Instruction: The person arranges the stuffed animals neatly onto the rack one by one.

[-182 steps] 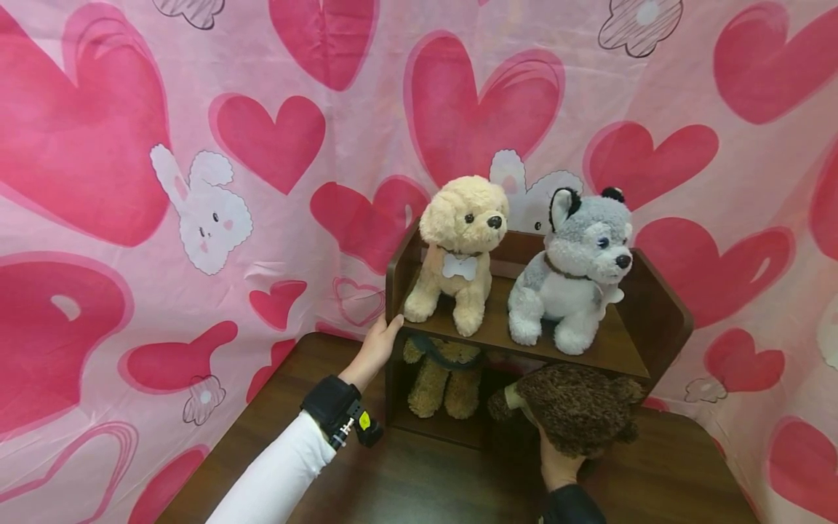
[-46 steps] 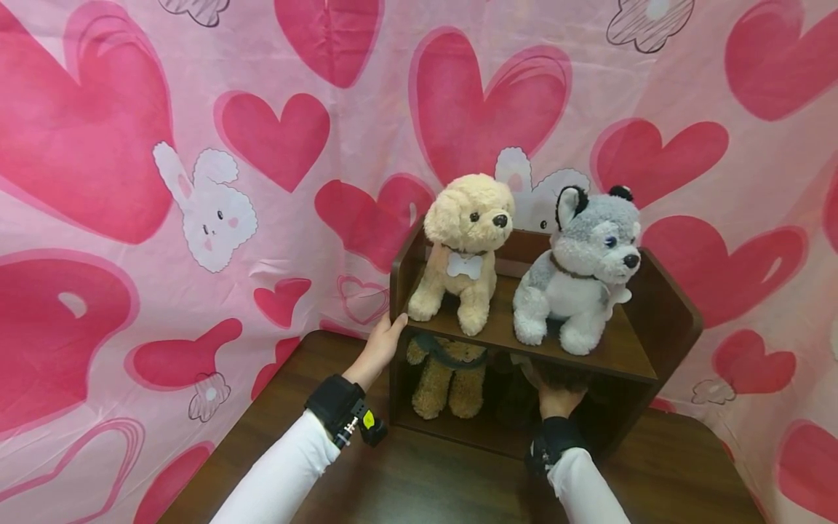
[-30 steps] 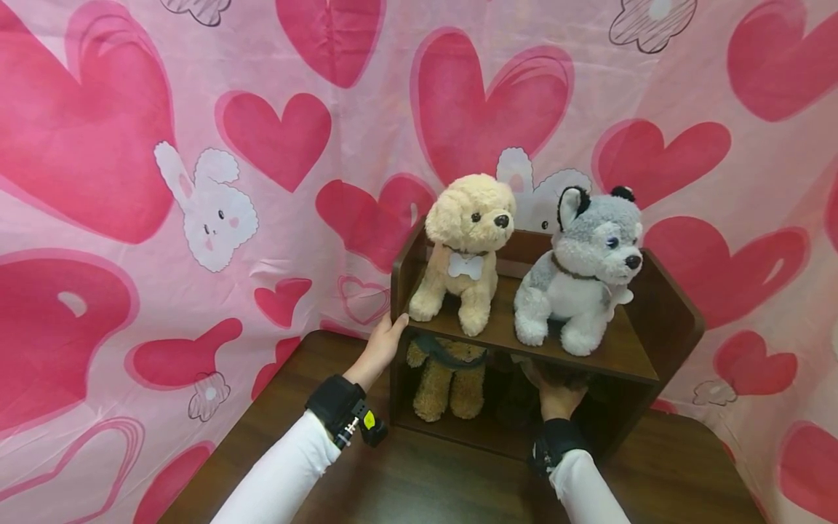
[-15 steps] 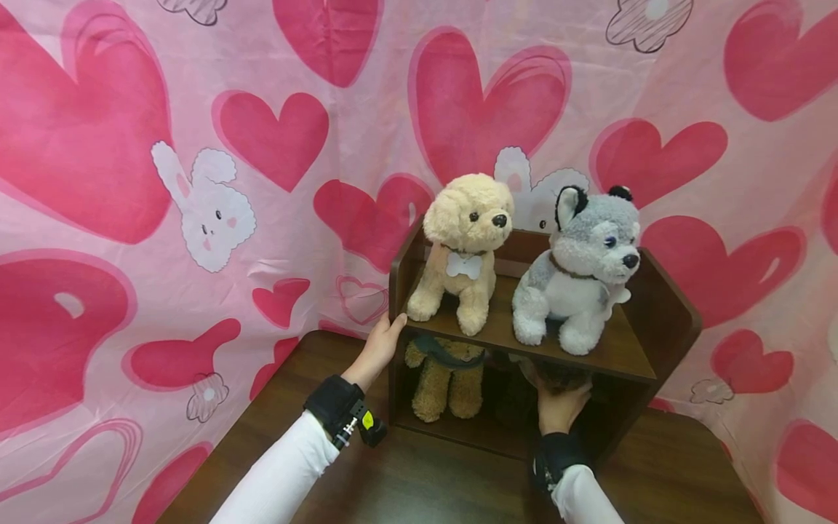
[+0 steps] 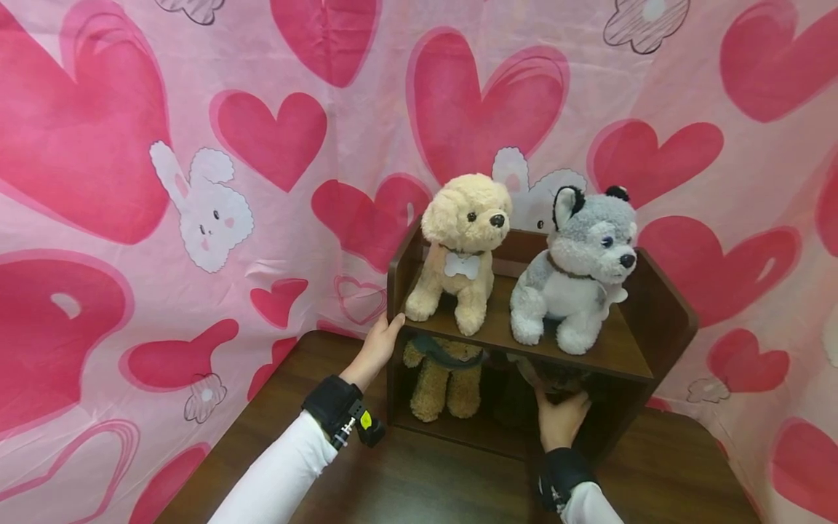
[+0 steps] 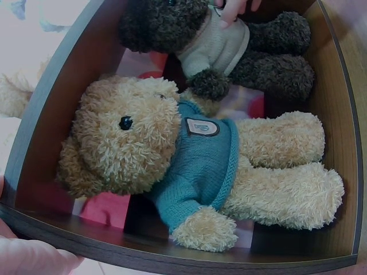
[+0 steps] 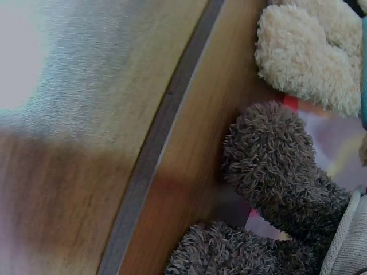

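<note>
My left hand (image 5: 374, 353) grips the left side panel of a dark brown two-tier wooden shelf (image 5: 661, 313), thumb on its front edge. My right hand (image 5: 561, 422) reaches into the lower right compartment. There a dark brown teddy bear (image 6: 275, 71) in a cream knitted sweater sits upright, mostly in shadow in the head view. In the left wrist view, my right fingertips (image 6: 231, 11) touch the sweater's chest. To the bear's left sits a tan teddy bear (image 6: 126, 132) in a teal sweater, its head hidden by the upper board in the head view.
On the upper tier sit a cream plush dog (image 5: 461, 255) with a bone-shaped tag and a grey-white plush husky (image 5: 572, 276). The shelf stands on a brown wooden table (image 5: 425, 484). A pink heart-printed cloth (image 5: 366, 44) hangs behind.
Six seconds ago my right hand held the dark brown bear in front of the shelf; it is now inside the lower tier. Lately that hand has drawn back slightly. My left hand stays put.
</note>
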The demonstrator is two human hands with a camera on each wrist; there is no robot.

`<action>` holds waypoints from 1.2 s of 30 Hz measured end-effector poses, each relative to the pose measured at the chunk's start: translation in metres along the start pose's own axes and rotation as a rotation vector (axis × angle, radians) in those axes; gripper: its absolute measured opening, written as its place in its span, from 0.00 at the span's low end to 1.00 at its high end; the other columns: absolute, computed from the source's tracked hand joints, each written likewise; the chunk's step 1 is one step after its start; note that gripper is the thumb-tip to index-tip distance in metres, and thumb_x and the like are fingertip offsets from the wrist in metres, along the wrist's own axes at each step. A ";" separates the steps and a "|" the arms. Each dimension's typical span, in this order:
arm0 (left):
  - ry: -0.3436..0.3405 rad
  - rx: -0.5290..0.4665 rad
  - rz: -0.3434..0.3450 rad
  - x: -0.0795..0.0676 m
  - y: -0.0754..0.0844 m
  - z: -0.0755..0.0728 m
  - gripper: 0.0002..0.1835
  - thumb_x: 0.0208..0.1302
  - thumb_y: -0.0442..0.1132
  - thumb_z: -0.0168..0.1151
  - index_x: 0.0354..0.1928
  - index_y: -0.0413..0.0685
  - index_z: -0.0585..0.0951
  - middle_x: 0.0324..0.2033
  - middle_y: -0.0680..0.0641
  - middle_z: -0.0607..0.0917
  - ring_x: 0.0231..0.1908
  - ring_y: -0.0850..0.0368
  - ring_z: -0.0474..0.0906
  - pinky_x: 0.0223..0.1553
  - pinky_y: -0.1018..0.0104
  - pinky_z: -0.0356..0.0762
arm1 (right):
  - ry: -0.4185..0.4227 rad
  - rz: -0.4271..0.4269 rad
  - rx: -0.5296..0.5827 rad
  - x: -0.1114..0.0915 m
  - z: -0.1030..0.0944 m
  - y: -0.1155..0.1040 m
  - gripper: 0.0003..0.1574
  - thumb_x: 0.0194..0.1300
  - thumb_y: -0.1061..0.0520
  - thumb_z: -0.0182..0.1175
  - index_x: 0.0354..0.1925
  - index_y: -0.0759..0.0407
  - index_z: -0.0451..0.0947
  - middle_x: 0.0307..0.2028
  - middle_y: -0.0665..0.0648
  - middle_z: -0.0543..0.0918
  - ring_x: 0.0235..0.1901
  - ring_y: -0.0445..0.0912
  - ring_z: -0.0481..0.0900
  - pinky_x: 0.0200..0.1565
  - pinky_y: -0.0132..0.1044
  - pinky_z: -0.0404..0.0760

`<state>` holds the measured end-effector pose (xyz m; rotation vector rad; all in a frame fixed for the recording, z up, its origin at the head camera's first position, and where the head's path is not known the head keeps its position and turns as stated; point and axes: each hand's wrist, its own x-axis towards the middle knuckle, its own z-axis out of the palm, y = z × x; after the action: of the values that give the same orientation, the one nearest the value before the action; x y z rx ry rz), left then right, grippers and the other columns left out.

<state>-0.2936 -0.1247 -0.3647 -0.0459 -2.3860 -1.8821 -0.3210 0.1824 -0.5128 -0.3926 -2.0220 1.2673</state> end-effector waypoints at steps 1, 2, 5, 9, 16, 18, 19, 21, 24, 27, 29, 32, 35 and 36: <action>-0.002 0.000 0.003 0.000 0.000 0.000 0.32 0.71 0.45 0.40 0.68 0.31 0.46 0.66 0.31 0.51 0.66 0.39 0.45 0.64 0.45 0.46 | -0.013 -0.005 -0.008 -0.001 -0.001 0.000 0.43 0.47 0.56 0.69 0.52 0.78 0.58 0.46 0.77 0.63 0.49 0.70 0.62 0.52 0.58 0.61; -0.005 -0.002 0.004 0.000 0.000 0.000 0.32 0.72 0.45 0.40 0.68 0.31 0.46 0.66 0.31 0.51 0.66 0.39 0.45 0.64 0.45 0.46 | -0.029 -0.007 -0.016 -0.002 -0.003 0.001 0.42 0.48 0.55 0.69 0.51 0.77 0.59 0.46 0.76 0.64 0.48 0.69 0.63 0.51 0.58 0.61; -0.013 -0.008 0.015 0.005 -0.007 0.000 0.32 0.72 0.45 0.40 0.68 0.33 0.46 0.67 0.32 0.52 0.66 0.40 0.46 0.64 0.45 0.47 | -0.110 -0.013 -0.045 -0.005 -0.010 0.000 0.41 0.49 0.53 0.68 0.51 0.74 0.60 0.45 0.74 0.64 0.46 0.66 0.64 0.48 0.57 0.63; -0.014 0.004 -0.001 0.006 -0.010 0.000 0.34 0.71 0.47 0.40 0.69 0.33 0.43 0.68 0.33 0.48 0.67 0.40 0.42 0.64 0.45 0.44 | -0.232 -0.048 -0.117 -0.008 -0.021 -0.002 0.40 0.51 0.50 0.67 0.52 0.74 0.62 0.45 0.73 0.64 0.45 0.64 0.64 0.47 0.57 0.65; -0.003 0.029 -0.015 0.006 -0.007 -0.001 0.36 0.71 0.48 0.40 0.68 0.29 0.42 0.67 0.31 0.45 0.67 0.39 0.41 0.64 0.45 0.43 | -0.397 -0.100 -0.244 -0.009 -0.042 -0.003 0.44 0.54 0.44 0.64 0.56 0.73 0.62 0.48 0.73 0.66 0.48 0.65 0.67 0.47 0.56 0.67; -0.004 0.027 -0.007 0.007 -0.007 0.000 0.36 0.71 0.48 0.40 0.68 0.30 0.43 0.67 0.31 0.46 0.67 0.38 0.41 0.64 0.45 0.43 | -0.427 -0.112 -0.263 -0.008 -0.047 -0.003 0.45 0.54 0.42 0.63 0.57 0.72 0.62 0.50 0.72 0.68 0.50 0.64 0.67 0.48 0.56 0.68; -0.004 0.025 -0.007 0.007 -0.007 0.000 0.35 0.71 0.47 0.40 0.68 0.30 0.43 0.67 0.31 0.47 0.67 0.39 0.42 0.64 0.45 0.44 | -0.444 -0.117 -0.272 -0.007 -0.049 -0.004 0.45 0.54 0.41 0.63 0.57 0.71 0.62 0.51 0.72 0.68 0.51 0.64 0.67 0.49 0.56 0.68; -0.004 0.018 -0.003 0.006 -0.007 0.000 0.34 0.71 0.47 0.40 0.68 0.32 0.44 0.67 0.32 0.48 0.67 0.39 0.43 0.64 0.46 0.44 | -0.481 -0.120 -0.293 -0.006 -0.054 -0.004 0.46 0.55 0.39 0.61 0.58 0.71 0.61 0.53 0.71 0.68 0.52 0.63 0.67 0.50 0.55 0.67; -0.008 0.010 0.000 0.007 -0.008 0.000 0.34 0.71 0.47 0.40 0.69 0.33 0.44 0.67 0.33 0.49 0.67 0.40 0.44 0.64 0.45 0.45 | -0.544 -0.120 -0.334 -0.005 -0.059 -0.006 0.49 0.55 0.36 0.59 0.60 0.70 0.60 0.55 0.72 0.68 0.53 0.64 0.66 0.51 0.56 0.67; -0.011 0.009 0.008 0.007 -0.007 0.000 0.34 0.71 0.47 0.40 0.69 0.34 0.45 0.67 0.33 0.50 0.66 0.39 0.45 0.64 0.45 0.46 | -0.611 -0.124 -0.372 -0.004 -0.065 -0.006 0.54 0.55 0.32 0.56 0.62 0.71 0.57 0.56 0.73 0.66 0.54 0.65 0.65 0.50 0.57 0.68; -0.011 0.013 0.009 0.007 -0.007 -0.001 0.33 0.71 0.47 0.40 0.69 0.34 0.46 0.67 0.33 0.51 0.66 0.39 0.46 0.64 0.45 0.46 | -0.655 -0.131 -0.404 -0.003 -0.068 -0.006 0.56 0.55 0.29 0.54 0.62 0.71 0.56 0.57 0.74 0.65 0.54 0.65 0.65 0.50 0.58 0.68; -0.013 0.015 0.004 0.006 -0.007 -0.001 0.33 0.71 0.47 0.40 0.69 0.34 0.45 0.67 0.33 0.51 0.66 0.40 0.46 0.64 0.45 0.46 | -0.711 -0.160 -0.463 -0.003 -0.074 -0.004 0.58 0.53 0.26 0.52 0.63 0.70 0.57 0.57 0.75 0.65 0.54 0.67 0.65 0.49 0.60 0.68; -0.018 0.009 -0.009 0.005 -0.006 -0.001 0.33 0.71 0.47 0.40 0.69 0.35 0.44 0.68 0.34 0.49 0.67 0.41 0.44 0.64 0.46 0.46 | -0.744 -0.215 -0.525 -0.003 -0.080 -0.002 0.59 0.51 0.25 0.53 0.62 0.69 0.60 0.55 0.76 0.67 0.53 0.68 0.65 0.48 0.61 0.68; -0.021 0.005 -0.008 0.005 -0.006 -0.001 0.33 0.71 0.47 0.40 0.69 0.35 0.44 0.68 0.34 0.50 0.67 0.41 0.45 0.64 0.46 0.46 | -0.750 -0.236 -0.540 -0.003 -0.082 -0.002 0.58 0.51 0.25 0.53 0.62 0.69 0.60 0.55 0.76 0.67 0.52 0.69 0.65 0.47 0.61 0.68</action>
<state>-0.2990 -0.1273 -0.3696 -0.0564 -2.4076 -1.8881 -0.2617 0.2337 -0.4901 0.1194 -2.9482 0.7528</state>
